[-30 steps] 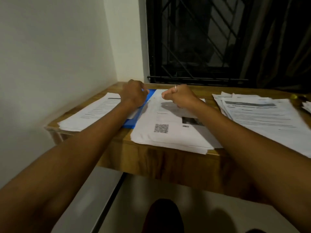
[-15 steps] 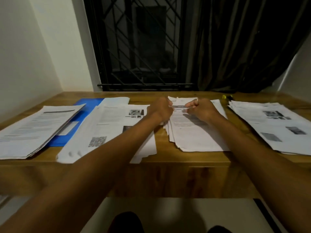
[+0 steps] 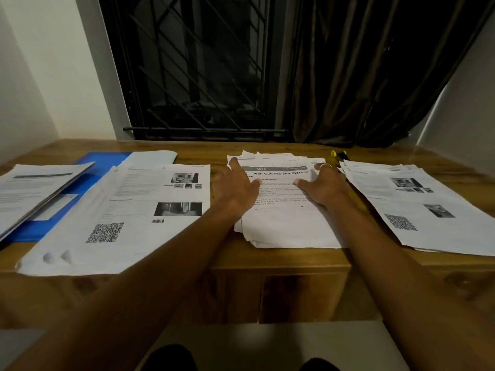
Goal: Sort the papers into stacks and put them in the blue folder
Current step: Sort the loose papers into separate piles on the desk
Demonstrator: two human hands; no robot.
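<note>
Several stacks of printed papers lie on a wooden desk [image 3: 300,266]. My left hand [image 3: 237,187] and my right hand [image 3: 322,184] rest flat, fingers spread, on the left and right sides of the middle stack [image 3: 284,223], whose top sheet has a bold heading. The blue folder [image 3: 80,188] lies open at the far left, partly covered by a stack [image 3: 29,191] on its left and a large stack with a QR code [image 3: 128,215] on its right. Another stack with photos [image 3: 417,207] lies at the far right.
A dark barred window [image 3: 198,68] and a brown curtain [image 3: 375,76] stand behind the desk. A yellow and black object [image 3: 338,154] lies near the back edge behind the papers. White walls close in on both sides.
The view swung from the folder at the left to the middle stack. Both hands moved there with closed fingers, then opened and now lie flat on that stack.
</note>
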